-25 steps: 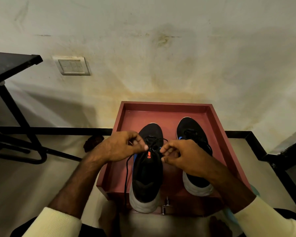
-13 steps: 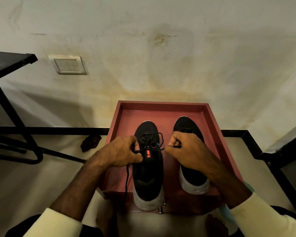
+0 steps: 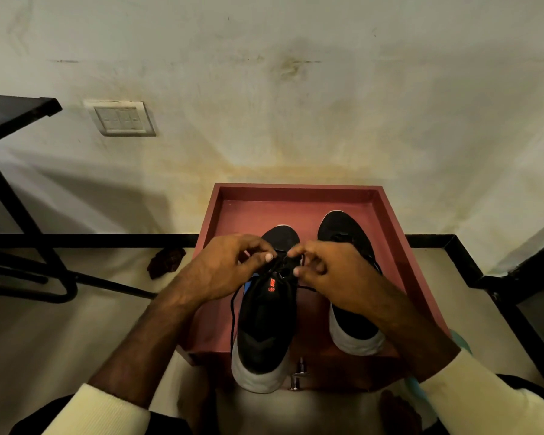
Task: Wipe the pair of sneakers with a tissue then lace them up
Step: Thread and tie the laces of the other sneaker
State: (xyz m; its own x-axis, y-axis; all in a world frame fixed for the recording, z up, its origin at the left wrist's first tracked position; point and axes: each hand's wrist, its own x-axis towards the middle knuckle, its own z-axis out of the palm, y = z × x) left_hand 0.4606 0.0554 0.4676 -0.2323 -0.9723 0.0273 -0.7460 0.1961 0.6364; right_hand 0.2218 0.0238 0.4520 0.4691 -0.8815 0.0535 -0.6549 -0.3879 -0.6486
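Note:
Two black sneakers with white soles stand toes-away in a dark red tray [image 3: 399,240]. The left sneaker [image 3: 264,328] has an orange logo on its tongue and its heel hangs over the tray's near edge. My left hand [image 3: 230,265] and my right hand [image 3: 330,271] meet over its lace area, each pinching the black shoelace [image 3: 233,312], whose loose end trails down the shoe's left side. The right sneaker [image 3: 352,328] lies under my right wrist, partly hidden. No tissue is visible.
The tray sits against a stained wall with a switch plate [image 3: 123,119]. A black metal table frame [image 3: 16,196] stands at the left. A dark scrap [image 3: 165,262] lies on the floor beside the tray. A metal knob [image 3: 297,373] sticks out of the tray's near side.
Both hands have moved up toward the toe end of the left sneaker's laces and come closer together, fingertips nearly touching. The view has shifted slightly.

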